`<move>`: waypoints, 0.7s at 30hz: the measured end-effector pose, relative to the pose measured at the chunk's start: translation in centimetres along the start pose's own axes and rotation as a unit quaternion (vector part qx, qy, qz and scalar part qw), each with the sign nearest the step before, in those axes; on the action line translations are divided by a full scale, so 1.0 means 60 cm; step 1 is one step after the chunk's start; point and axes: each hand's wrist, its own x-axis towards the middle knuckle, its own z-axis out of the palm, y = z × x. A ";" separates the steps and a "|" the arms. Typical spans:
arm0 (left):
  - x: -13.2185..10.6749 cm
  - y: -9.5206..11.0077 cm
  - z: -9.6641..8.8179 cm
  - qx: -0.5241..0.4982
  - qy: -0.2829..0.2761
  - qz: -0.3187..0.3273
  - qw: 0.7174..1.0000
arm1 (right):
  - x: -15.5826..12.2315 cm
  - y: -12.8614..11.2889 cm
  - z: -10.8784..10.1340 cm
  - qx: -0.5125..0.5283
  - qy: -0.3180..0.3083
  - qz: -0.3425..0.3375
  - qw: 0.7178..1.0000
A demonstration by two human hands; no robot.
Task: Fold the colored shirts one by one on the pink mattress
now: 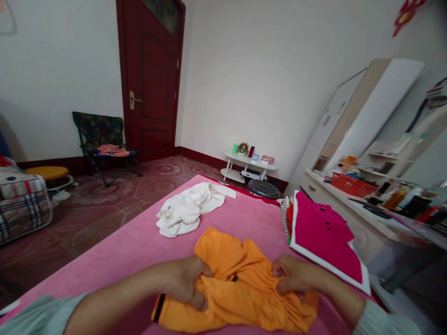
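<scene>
An orange shirt (237, 298) lies rumpled on the pink bed cover (132, 251) in front of me, with a small dark label near its middle and a black strip at its lower left. My left hand (185, 281) is closed on the cloth at the left side. On the right, my right hand (293, 277) pinches another part of the same shirt. Beyond it lies a crumpled white garment (192, 207), touched by neither hand. A magenta garment (324, 237) rests folded flat on a white piece at the bed's right edge.
A dresser (349, 204) with a red basket (352, 184) and bottles stands close on the right. Past the bed are a low white table (249, 160) and a round black object (264, 188). A folding chair (99, 135) stands by the red door (152, 83).
</scene>
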 end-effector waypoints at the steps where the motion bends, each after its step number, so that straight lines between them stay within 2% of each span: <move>1: -0.011 0.007 -0.016 -0.023 -0.015 0.004 1.000 | 0.002 -0.022 -0.018 0.011 -0.026 -0.006 1.000; 2: -0.020 0.013 -0.039 -0.030 0.001 0.003 1.000 | 0.006 -0.046 -0.039 0.035 -0.025 -0.027 0.999; 3: -0.027 0.018 -0.066 -0.022 0.047 0.001 0.999 | 0.012 -0.071 -0.063 0.067 0.011 -0.063 0.996; 4: -0.031 0.023 -0.098 0.000 0.121 -0.006 0.993 | 0.020 -0.094 -0.088 0.110 0.075 -0.106 0.985; 5: -0.031 0.027 -0.132 0.024 0.203 -0.008 0.979 | 0.030 -0.114 -0.114 0.165 0.152 -0.151 0.963; 7: -0.022 0.027 -0.195 0.105 0.380 -0.007 0.919 | 0.054 -0.138 -0.158 0.249 0.278 -0.221 0.901; 8: -0.013 0.022 -0.219 0.160 0.452 -0.012 0.877 | 0.068 -0.138 -0.174 0.277 0.336 -0.244 0.867; 9: -0.001 0.011 -0.236 0.215 0.497 -0.020 0.841 | 0.081 -0.131 -0.186 0.284 0.395 -0.251 0.837; 10: 0.013 -0.005 -0.245 0.265 0.515 -0.032 0.815 | 0.093 -0.115 -0.193 0.278 0.454 -0.243 0.811; 11: 0.029 -0.027 -0.245 0.303 0.512 -0.048 0.802 | 0.103 -0.090 -0.197 0.260 0.504 -0.221 0.794; 13: 0.062 -0.082 -0.227 0.332 0.467 -0.098 0.814 | 0.113 -0.021 -0.195 0.204 0.571 -0.144 0.782; 15: 0.092 -0.140 -0.197 0.322 0.412 -0.139 0.841 | 0.108 0.064 -0.189 0.163 0.616 -0.066 0.768; 16: 0.105 -0.166 -0.183 0.317 0.401 -0.154 0.846 | 0.100 0.108 -0.185 0.145 0.634 -0.028 0.759; 19: 0.125 -0.214 -0.162 0.324 0.396 -0.173 0.842 | 0.070 0.228 -0.177 0.089 0.656 0.123 0.740; 21: 0.128 -0.223 -0.161 0.339 0.396 -0.170 0.836 | 0.056 0.288 -0.175 0.066 0.614 0.211 0.758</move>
